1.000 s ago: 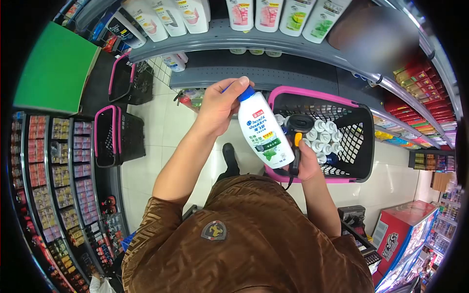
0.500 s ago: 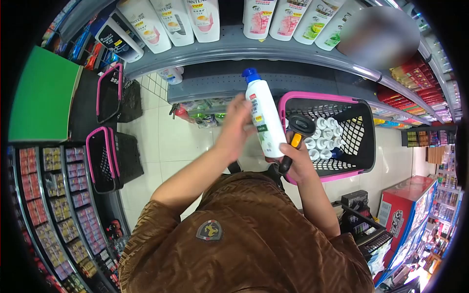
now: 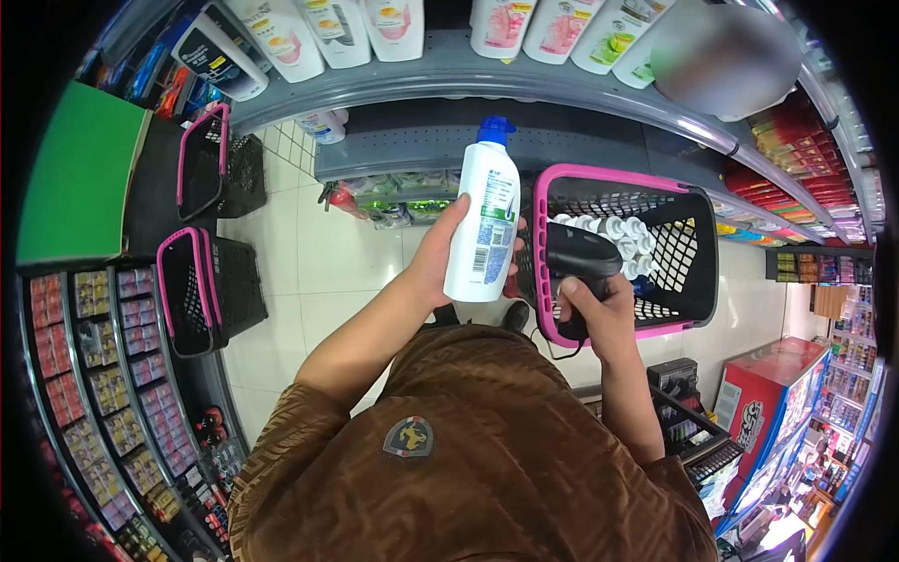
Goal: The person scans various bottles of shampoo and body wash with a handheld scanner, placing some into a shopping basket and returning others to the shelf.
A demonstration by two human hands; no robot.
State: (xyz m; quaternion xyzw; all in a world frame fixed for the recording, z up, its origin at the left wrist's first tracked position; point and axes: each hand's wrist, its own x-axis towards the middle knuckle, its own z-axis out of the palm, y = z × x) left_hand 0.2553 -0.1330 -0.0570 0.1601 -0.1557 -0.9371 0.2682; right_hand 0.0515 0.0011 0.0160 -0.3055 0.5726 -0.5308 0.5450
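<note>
My left hand is wrapped around a white shampoo bottle with a blue pump top, held upright in front of me. The bottle's back label, with a barcode near the bottom, faces me. My right hand grips a black handheld barcode scanner by its handle, close to the right of the bottle. Behind the scanner stands a black shopping basket with a pink rim. Several white-capped bottles sit inside it, partly hidden by the scanner.
Shampoo bottles stand along the grey shelf ahead. Two stacks of black baskets with pink handles are at left, near a green panel. A red display box stands at right. Packed product racks line the lower left.
The bottle has turned so its back label faces me. My left hand now holds it. My right hand has let go of the bottle and swung the scanner round toward it.
</note>
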